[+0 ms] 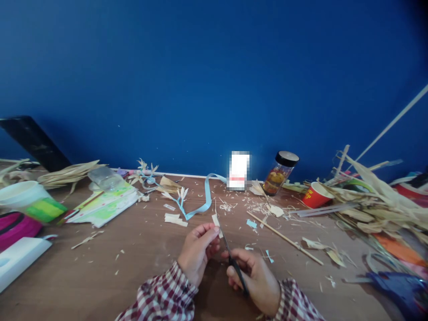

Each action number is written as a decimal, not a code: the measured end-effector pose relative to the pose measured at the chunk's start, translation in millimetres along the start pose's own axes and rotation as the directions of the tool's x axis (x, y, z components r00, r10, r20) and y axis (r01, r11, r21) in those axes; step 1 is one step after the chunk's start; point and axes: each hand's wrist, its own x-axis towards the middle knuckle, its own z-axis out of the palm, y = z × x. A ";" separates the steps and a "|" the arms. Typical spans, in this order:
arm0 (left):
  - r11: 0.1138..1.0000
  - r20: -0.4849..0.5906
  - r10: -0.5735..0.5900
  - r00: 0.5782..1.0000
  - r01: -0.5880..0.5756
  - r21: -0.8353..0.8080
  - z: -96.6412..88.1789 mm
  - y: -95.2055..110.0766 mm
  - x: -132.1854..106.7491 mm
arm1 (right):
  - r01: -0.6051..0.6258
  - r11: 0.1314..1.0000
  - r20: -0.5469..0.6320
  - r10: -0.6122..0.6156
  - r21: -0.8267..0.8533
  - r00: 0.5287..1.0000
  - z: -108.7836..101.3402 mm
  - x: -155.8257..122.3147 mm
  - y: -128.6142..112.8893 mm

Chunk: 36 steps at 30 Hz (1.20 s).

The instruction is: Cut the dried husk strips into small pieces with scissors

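My left hand (201, 246) is closed in a pinch on a small pale strip of husk (216, 220), which stands up between thumb and fingertips. In my right hand (253, 274) is a pair of scissors (236, 269) with dark handles, fingers wrapped round them. The blades point up and away, right beside the strip; whether they touch it I cannot tell. Beyond my left hand lie several cut pale strips (175, 219) and a light-blue ribbon (207, 196) joined to a stem with pale husk petals (182, 196).
Husk scraps litter the brown table (133, 276). A thin stick (286, 238) lies to the right, near a blue glue gun (396, 287), a husk pile (374, 209) and a red cup (317, 195). A lidded jar (280, 174) stands by the blue wall. Left are a paint-stained sheet (107, 207) and a white-green cup (30, 200).
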 end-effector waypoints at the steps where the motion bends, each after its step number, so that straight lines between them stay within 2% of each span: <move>1: 1.000 -0.005 0.012 1.000 -0.012 0.012 -0.4 1.3 0.3 | -0.006 1.000 -0.004 0.006 0.005 1.000 0.5 0.2 0.0; 6: 0.998 0.005 0.047 0.999 -0.047 0.044 -3.7 6.0 1.6 | -0.037 0.999 -0.017 0.037 0.013 0.999 2.1 -0.2 -1.1; 17: 0.998 -0.019 0.023 1.000 -0.022 0.067 -2.6 6.4 1.6 | -0.025 1.000 -0.001 0.025 0.015 1.000 0.3 -0.1 1.6; 26: 0.992 0.002 0.025 1.000 -0.025 0.123 -0.2 1.9 -2.1 | 0.003 1.000 0.013 -0.004 0.018 1.000 0.7 -1.7 -5.4; 36: 0.994 0.021 0.006 1.000 -0.008 0.111 3.0 -2.2 -4.6 | 0.041 0.999 0.030 -0.042 0.033 0.999 -1.2 -1.7 -3.7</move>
